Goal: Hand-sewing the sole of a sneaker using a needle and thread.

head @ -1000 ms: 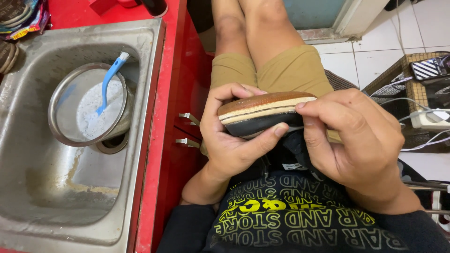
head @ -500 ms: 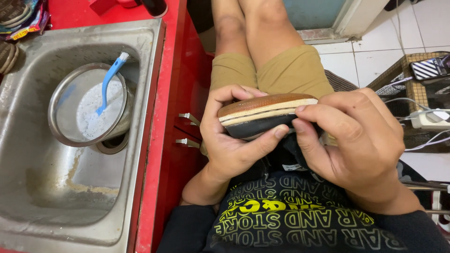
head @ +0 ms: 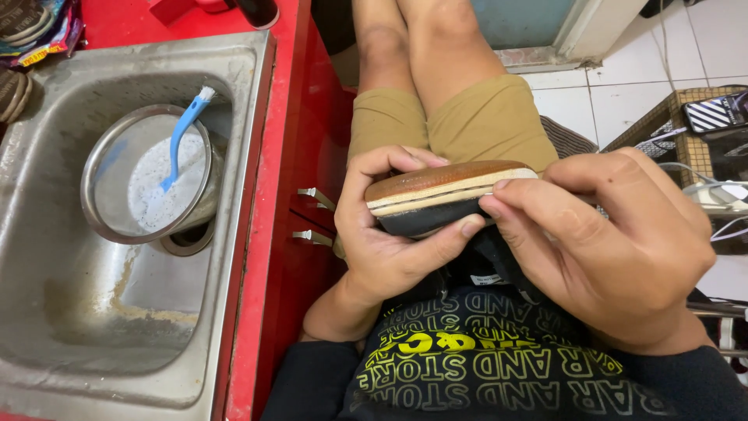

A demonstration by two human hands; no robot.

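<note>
1. A stainless steel sink (head: pixel 93 312) is set in a red counter (head: pixel 261 257), well left of the hands.
2. A metal bowl (head: pixel 105 187) of white soapy stuff is sat over the drain, blue brush (head: pixel 181 140) leaning in it.
3. A shoe (head: pixel 436 195), brown sole up, is held over the lap.
4. It's clamped by the left hand (head: pixel 382 249) at one end and the right hand (head: pixel 608 242) at the other.

A shoe (head: pixel 444 195) lies on its side over the person's lap, brown sole up, dark upper below. The left hand (head: pixel 389 234) cups its toe end, thumb pressed on the upper; the right hand (head: pixel 600 242) grips its other end. Left of the shoe, beyond a red counter (head: pixel 269 234), a steel sink (head: pixel 70 312) holds a metal bowl (head: pixel 101 156) of white foam with a blue brush (head: pixel 183 136) standing in it.
</note>
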